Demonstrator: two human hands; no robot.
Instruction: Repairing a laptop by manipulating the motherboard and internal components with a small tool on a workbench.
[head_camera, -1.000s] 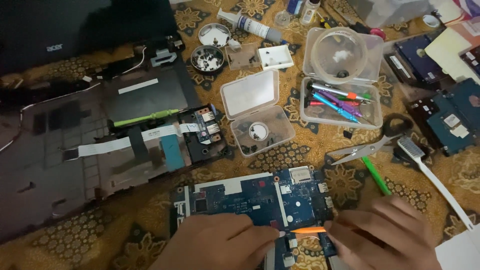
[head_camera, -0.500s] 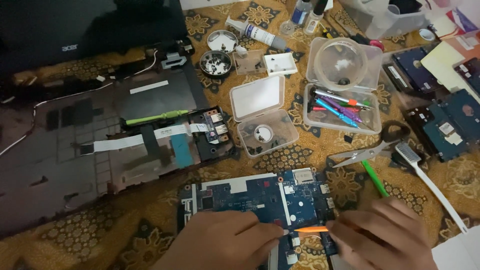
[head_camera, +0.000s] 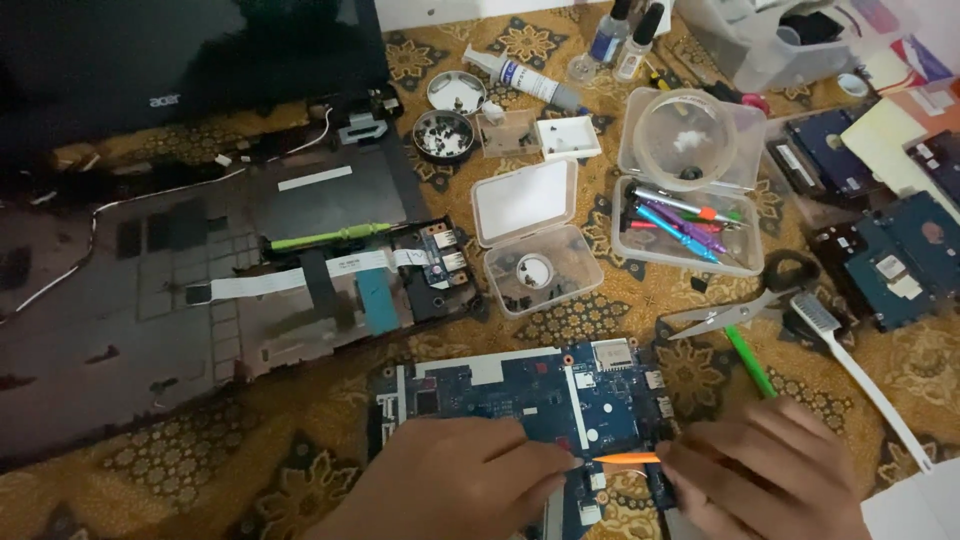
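A blue laptop circuit board (head_camera: 520, 385) lies on a patterned brown-and-gold cloth near the bottom middle. My left hand (head_camera: 450, 485) rests on the board's lower half, its fingertips touching the pointed end of a thin orange tool (head_camera: 625, 459). My right hand (head_camera: 770, 470) pinches the tool's other end, holding it level over the board's lower right corner. The board's lower edge is hidden under both hands.
An opened dark laptop base (head_camera: 200, 290) with a white ribbon cable lies to the left, its screen (head_camera: 180, 50) behind. Beyond the board: a clear screw box (head_camera: 535, 240), a pen-filled container (head_camera: 685, 215), scissors (head_camera: 745, 305), a green stick (head_camera: 750, 362), a white brush (head_camera: 860, 380), hard drives (head_camera: 895, 265), paste tube, bottles.
The view has tilted slightly, so everything sits lower in the frame. Both hands stay on the orange tool over the board, hardly shifted.
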